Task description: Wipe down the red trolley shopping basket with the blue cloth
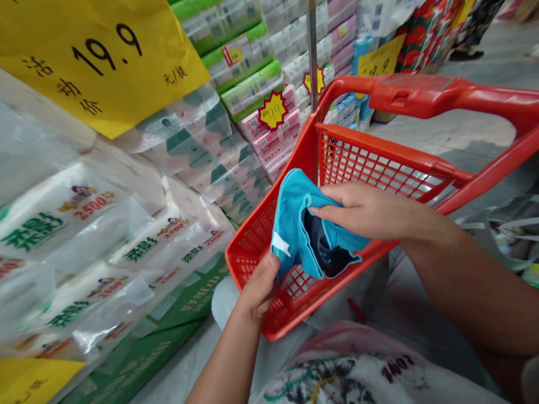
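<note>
From my head camera, looking down, the turquoise mesh cloth (301, 224) sits just above the red plastic shopping basket (370, 137), over its near corner. My left hand (259, 283) pinches the lower edge beside a white tag (280, 244). My right hand (362, 210) has its fingers (332, 202) pressed together and tucked into a fold, though I can't tell if the thumb closes. That's why the layers part, baring a dark lining (324, 252). Wrapped tissue packs (63, 224) stack left of the basket, under a yellow price sign (101, 56).

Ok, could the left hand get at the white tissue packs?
Probably yes: the left hand grips the blue cloth just above the red basket's rim, and the tissue packs lie right beyond it. Only that rim lies between.
</note>
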{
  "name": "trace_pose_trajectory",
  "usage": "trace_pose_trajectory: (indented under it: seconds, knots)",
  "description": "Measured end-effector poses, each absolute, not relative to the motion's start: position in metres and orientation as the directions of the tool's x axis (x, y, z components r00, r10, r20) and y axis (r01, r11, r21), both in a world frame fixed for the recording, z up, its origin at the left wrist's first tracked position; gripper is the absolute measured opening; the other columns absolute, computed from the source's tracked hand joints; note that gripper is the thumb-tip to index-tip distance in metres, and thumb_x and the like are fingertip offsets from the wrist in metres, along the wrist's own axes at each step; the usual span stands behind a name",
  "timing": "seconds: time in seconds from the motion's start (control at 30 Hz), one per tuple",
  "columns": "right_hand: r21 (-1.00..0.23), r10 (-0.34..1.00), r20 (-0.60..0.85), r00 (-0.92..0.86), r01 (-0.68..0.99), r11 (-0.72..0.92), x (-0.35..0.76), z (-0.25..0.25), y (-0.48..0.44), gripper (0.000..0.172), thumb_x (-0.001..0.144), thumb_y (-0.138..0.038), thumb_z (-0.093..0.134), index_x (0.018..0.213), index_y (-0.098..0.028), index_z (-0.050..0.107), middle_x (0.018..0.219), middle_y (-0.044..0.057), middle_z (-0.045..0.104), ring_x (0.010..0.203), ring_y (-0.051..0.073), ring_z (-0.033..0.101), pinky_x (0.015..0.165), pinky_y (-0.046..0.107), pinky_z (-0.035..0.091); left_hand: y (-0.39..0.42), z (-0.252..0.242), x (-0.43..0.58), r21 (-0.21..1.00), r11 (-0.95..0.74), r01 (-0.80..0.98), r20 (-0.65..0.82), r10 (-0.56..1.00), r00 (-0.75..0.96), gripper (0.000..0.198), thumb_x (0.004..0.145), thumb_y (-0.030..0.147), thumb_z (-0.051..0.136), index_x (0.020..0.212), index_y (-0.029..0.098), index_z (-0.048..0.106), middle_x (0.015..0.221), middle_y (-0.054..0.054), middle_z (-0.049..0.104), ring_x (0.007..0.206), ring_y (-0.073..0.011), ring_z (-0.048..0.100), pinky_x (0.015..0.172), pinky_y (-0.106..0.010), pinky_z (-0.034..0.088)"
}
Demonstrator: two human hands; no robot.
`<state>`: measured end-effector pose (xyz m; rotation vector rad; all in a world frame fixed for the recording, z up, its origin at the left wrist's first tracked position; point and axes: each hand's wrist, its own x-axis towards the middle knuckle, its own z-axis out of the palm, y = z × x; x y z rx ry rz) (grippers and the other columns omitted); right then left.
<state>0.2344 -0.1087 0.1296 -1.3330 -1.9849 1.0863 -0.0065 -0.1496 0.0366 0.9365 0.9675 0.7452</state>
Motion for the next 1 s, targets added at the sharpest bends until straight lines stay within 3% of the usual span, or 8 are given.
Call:
trace_pose_trajectory:
  seconds: [0.1,0.2,0.37,0.47,0.57,0.63,0.8,1.0]
  knots:
    - [-0.825,0.882,0.006,-0.472,0.496,0.271,0.231,0.145,-0.107,0.026,0.097,-0.035,0.048,0.086,-0.018,0.064,0.071,-0.002,0.062,0.063,0.011,0.055,0.062,0.022,0.040,-0.139,0.040,-0.006,0.956,0.285,-0.073,-0.217,0.851,0.478,0.091,0.061,0.072,0.081,0.135,0.023,0.061,0.139,-0.012,0.063,0.132,-0.0351,0.056,0.114,-0.051,0.043]
    - [-0.769,0.820,0.033,-0.572,0.509,0.386,0.231,0.154,-0.102,0.028,0.098,-0.034,0.047,0.092,-0.016,0.068,0.081,0.001,0.068,0.072,0.013,0.059,0.066,0.023,0.040,-0.128,0.048,-0.001,0.974,0.227,-0.014,-0.195,0.867,0.459,0.091,0.057,0.058,0.091,0.133,0.019,0.060,0.136,-0.012,0.066,0.126,-0.0354,0.060,0.112,-0.049,0.045]
    - [-0.684,0.771,0.013,-0.637,0.556,0.472,0.229,0.149,-0.092,0.030,0.101,-0.033,0.045,0.101,-0.019,0.071,0.097,0.003,0.073,0.084,0.015,0.063,0.074,0.024,0.041,-0.121,0.055,0.010,0.988,0.156,-0.020,-0.133,0.898,0.420,0.079,0.062,0.052,0.090,0.127,0.018,0.064,0.133,-0.011,0.068,0.121,-0.0327,0.063,0.106,-0.044,0.050]
    - [-0.675,0.790,0.029,-0.612,0.571,0.467,0.222,0.141,-0.092,0.027,0.100,-0.031,0.047,0.098,-0.019,0.071,0.095,0.002,0.073,0.082,0.014,0.063,0.072,0.024,0.040,-0.123,0.055,0.015,0.991,0.133,-0.001,-0.124,0.925,0.359,0.069,0.064,0.048,0.089,0.123,0.018,0.067,0.122,-0.008,0.073,0.111,-0.0288,0.068,0.101,-0.042,0.053]
    - [-0.658,0.828,0.013,-0.560,0.619,0.429,0.215,0.134,-0.095,0.022,0.097,-0.029,0.053,0.092,-0.017,0.071,0.091,0.003,0.073,0.080,0.014,0.063,0.068,0.024,0.038,-0.124,0.051,0.018,0.999,0.051,0.016,-0.054,0.964,0.261,0.047,0.075,0.044,0.083,0.114,0.020,0.072,0.110,-0.004,0.076,0.101,-0.0236,0.070,0.096,-0.037,0.055]
    - [-0.685,0.837,0.007,-0.547,0.607,0.403,0.214,0.130,-0.097,0.015,0.092,-0.025,0.060,0.100,-0.018,0.070,0.098,0.003,0.074,0.087,0.015,0.065,0.071,0.023,0.040,-0.122,0.047,0.017,1.000,0.012,0.018,-0.016,0.983,0.185,0.033,0.080,0.044,0.078,0.103,0.019,0.076,0.099,-0.003,0.077,0.093,-0.0219,0.070,0.092,-0.035,0.055]
    - [-0.708,0.787,-0.060,-0.614,0.582,0.400,0.227,0.131,-0.099,0.038,0.077,-0.008,0.060,0.112,-0.020,0.067,0.099,0.001,0.073,0.085,0.015,0.065,0.072,0.022,0.042,-0.116,0.033,0.008,1.000,0.022,0.001,-0.022,0.996,0.084,0.024,0.081,0.038,0.077,0.094,0.019,0.077,0.092,-0.003,0.077,0.088,-0.0213,0.070,0.091,-0.037,0.054]
    - [-0.695,0.875,0.016,-0.484,0.623,0.357,0.224,0.141,-0.102,0.009,0.083,-0.023,0.070,0.090,-0.018,0.069,0.078,-0.003,0.068,0.070,0.011,0.058,0.064,0.022,0.035,-0.105,0.026,0.005,0.996,-0.069,-0.053,0.075,0.990,0.117,0.026,0.084,0.043,0.074,0.094,0.019,0.074,0.099,-0.003,0.077,0.094,-0.0193,0.069,0.099,-0.037,0.052]
